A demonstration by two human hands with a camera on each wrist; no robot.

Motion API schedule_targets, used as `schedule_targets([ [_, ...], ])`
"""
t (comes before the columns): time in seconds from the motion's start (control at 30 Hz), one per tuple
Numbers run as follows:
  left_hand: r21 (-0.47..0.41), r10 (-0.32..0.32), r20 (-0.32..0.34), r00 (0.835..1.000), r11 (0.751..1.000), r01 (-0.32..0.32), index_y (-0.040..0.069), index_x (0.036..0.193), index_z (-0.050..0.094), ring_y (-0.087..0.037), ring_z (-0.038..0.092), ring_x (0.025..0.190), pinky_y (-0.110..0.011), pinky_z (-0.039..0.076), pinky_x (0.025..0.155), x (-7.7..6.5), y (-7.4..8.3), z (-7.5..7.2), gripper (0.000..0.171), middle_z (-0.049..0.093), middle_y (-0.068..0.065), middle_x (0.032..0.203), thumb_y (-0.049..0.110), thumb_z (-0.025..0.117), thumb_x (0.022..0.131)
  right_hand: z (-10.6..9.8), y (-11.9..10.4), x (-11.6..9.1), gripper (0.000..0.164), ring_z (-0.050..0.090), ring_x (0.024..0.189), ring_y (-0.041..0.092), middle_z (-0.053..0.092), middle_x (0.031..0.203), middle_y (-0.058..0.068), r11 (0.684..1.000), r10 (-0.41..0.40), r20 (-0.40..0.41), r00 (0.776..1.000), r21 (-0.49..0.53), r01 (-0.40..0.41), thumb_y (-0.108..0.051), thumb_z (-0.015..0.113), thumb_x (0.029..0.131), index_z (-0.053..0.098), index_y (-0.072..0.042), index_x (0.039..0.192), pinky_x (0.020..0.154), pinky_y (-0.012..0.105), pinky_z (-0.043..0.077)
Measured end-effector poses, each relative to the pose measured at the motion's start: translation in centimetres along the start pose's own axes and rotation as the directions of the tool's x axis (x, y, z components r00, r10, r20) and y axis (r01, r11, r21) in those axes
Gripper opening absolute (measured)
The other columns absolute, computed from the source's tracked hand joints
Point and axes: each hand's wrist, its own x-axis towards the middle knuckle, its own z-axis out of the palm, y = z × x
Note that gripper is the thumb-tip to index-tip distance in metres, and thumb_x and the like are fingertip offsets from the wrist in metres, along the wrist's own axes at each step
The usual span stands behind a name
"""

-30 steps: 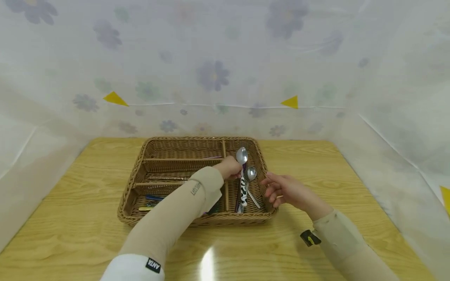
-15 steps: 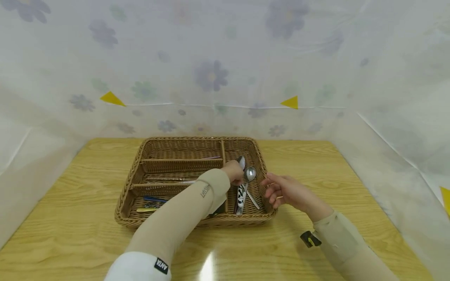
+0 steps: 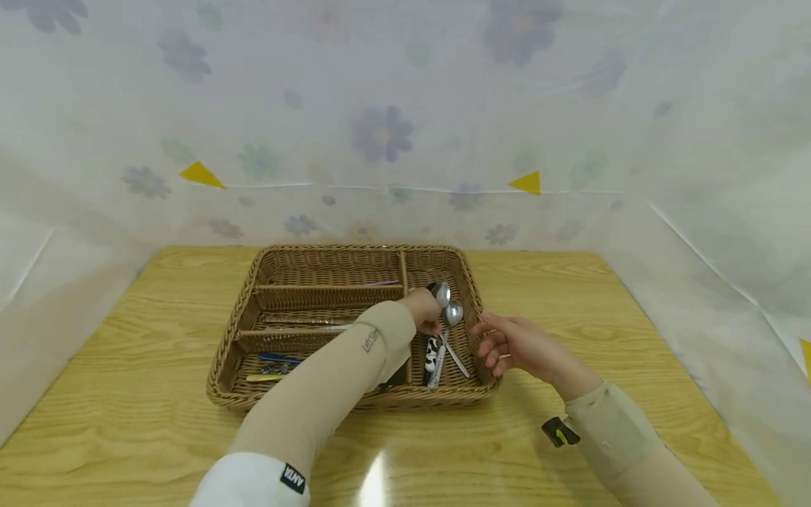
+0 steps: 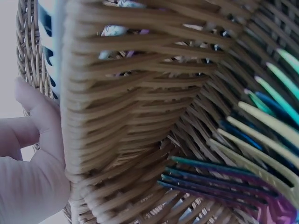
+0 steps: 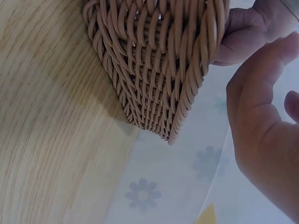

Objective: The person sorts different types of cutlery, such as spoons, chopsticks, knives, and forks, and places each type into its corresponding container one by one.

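My left hand reaches into the right-hand compartment of a brown wicker cutlery basket, with its fingers curled down about the middle of a spoon. The spoon's bowl shows behind the hand, while a cow-patterned handle comes out in front. Beside it lies another metal spoon. In the left wrist view, the thumb and fingers are close to the divider, near the patterned handle. My right hand stays beside the basket's right rim, fingers loosely bent and holding nothing.
Several coloured forks lie in the front left compartment, along with a blue-handled piece and a yellow one. The basket stands on a wooden table. Flower-patterned white sheeting encloses the table's back and sides.
My left hand has lowered the cow-patterned spoon into the right-hand compartment and shifted slightly right. The spoon's bowl has turned more towards the head camera. My right hand has hardly moved.
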Motion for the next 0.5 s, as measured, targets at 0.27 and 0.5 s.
schedule_targets([
  [0.27,-0.042,-0.065,0.053,0.996,0.997,0.067,-0.004,0.144,0.022,-0.019,0.061,0.047,-0.025,0.053,0.048,0.6,-0.3,1.0,0.058,0.058,-0.021,0.087,-0.011,0.043,0.090,0.1,0.1,-0.1,0.053,0.055,0.063,0.008,0.060,0.074,-0.005,1.000,-0.004,0.015,1.000,0.001,0.004,-0.047,0.037,0.099,0.049,0.001,0.116,0.060,0.027,0.051],
  [0.5,0.086,-0.065,0.093,0.994,0.995,0.057,-0.007,0.147,0.008,-0.014,0.050,0.038,-0.021,0.050,0.045,-6.6,1.1,-0.5,0.063,0.062,-0.018,0.075,0.001,0.044,0.096,0.3,0.1,-0.3,0.051,0.055,0.063,0.008,0.060,0.075,-0.005,1.000,-0.010,0.029,1.000,0.001,0.010,-0.048,0.036,0.099,0.049,-0.002,0.116,0.061,0.028,0.052],
])
